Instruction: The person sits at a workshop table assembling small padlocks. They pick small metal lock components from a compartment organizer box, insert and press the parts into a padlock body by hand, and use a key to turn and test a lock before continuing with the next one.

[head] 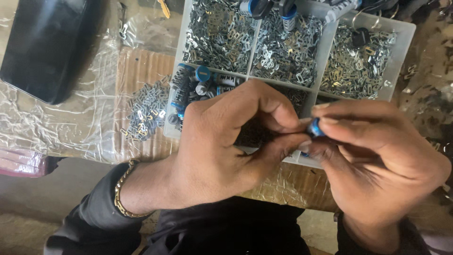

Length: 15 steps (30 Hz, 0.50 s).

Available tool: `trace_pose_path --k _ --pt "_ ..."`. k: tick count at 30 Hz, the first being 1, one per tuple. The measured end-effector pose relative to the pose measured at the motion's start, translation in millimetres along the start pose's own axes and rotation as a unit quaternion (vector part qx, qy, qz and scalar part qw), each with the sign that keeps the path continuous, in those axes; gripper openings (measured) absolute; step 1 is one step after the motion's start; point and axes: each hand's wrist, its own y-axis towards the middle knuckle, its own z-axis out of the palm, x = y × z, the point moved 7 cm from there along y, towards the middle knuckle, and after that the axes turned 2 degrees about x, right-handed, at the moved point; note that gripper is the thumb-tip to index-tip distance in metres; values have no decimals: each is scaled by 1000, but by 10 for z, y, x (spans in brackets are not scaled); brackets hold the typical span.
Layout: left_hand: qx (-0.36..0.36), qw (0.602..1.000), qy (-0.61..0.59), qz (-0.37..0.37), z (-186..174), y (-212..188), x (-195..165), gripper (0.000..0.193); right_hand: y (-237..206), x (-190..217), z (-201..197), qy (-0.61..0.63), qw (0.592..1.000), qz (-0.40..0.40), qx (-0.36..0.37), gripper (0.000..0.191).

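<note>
Pinching: left hand (222,146) and right hand (377,160), fingertips closed together on a small blue cylinder (315,127), centre right of the frame.
Tray: white plastic divided tray (325,49) just behind the hands, upper centre.
Upper compartments: heaps of small flat silver metal pieces (288,52).
Near-left compartment: blue-capped cylinders (200,82).
Loose pile: metal pieces (146,111) on cardboard, left of tray.
Upper left: black pouch (45,47) on crinkled clear plastic.

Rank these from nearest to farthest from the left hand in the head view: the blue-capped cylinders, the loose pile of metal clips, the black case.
From the left hand:
1. Blue-capped cylinders, just above it in the tray.
2. Loose pile of metal clips, left on the cardboard.
3. Black case, far upper left.
</note>
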Motion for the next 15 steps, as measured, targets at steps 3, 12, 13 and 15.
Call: trace_pose_path --k 3,12,13,15 --pt "30 998 -52 -19 -20 72 14 20 65 -34 16 26 999 -6 18 28" --pt "9 915 376 147 52 101 -131 19 -22 -56 13 165 980 85 -74 37" --pt "5 932 330 149 33 81 -131 18 -31 -57 7 159 980 89 -76 38" --pt "-1 962 229 151 -2 29 -136 19 -25 -71 -11 139 984 89 -74 40"
